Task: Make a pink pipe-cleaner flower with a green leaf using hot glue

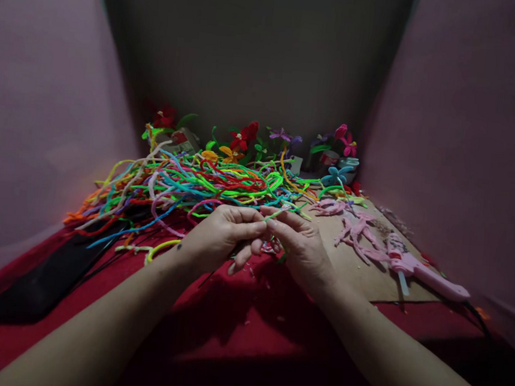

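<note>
My left hand (223,232) and my right hand (300,245) meet above the red cloth (238,311), fingertips pinched together on a thin green pipe cleaner (278,214). Both hands are closed around it. A small pink-and-green piece shows between the palms, mostly hidden. Just beyond my hands lies a big tangled heap of coloured pipe cleaners (186,187).
Finished pipe-cleaner flowers (244,136) stand along the back wall. A brown board (359,268) at the right carries pink pipe-cleaner pieces (357,232) and a pink glue gun (417,270). A black flat object (46,283) lies at the left. Pink walls close in both sides.
</note>
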`<state>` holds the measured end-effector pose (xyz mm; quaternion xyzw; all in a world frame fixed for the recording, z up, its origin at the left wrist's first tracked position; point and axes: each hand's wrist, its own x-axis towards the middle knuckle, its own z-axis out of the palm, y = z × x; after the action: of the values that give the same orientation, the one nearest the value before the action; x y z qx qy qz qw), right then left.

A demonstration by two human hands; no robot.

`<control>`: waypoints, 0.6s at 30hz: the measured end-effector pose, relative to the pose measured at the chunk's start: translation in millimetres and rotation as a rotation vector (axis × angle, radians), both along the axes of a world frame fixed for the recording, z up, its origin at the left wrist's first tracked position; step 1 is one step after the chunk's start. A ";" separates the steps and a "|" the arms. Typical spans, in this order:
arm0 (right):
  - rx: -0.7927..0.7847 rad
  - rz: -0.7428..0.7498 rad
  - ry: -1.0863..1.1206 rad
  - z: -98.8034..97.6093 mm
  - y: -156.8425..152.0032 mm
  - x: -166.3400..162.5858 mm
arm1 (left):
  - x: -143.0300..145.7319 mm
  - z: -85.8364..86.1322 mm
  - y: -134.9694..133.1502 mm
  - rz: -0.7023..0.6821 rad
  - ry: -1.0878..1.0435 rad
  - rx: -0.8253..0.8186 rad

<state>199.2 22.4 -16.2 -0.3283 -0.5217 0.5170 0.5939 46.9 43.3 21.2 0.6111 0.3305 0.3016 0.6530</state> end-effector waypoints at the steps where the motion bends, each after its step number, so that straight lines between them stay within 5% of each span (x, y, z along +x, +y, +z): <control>1: -0.023 0.031 0.045 -0.9 -0.3 -0.3 | -1.6 -0.2 1.3 -0.052 -0.013 -0.061; 10: 0.107 -0.162 -0.238 7.4 -30.4 5.1 | -5.3 -8.3 -3.5 -0.242 -0.158 -0.290; 18: 0.054 -0.170 -0.627 -19.2 -68.5 22.9 | 3.1 -31.6 -16.7 -0.258 0.073 -0.306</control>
<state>222.0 -46.2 -35.4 -0.4979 -0.6634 0.3252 0.4541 50.0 26.7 -10.4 0.5525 0.3150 0.1396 0.7590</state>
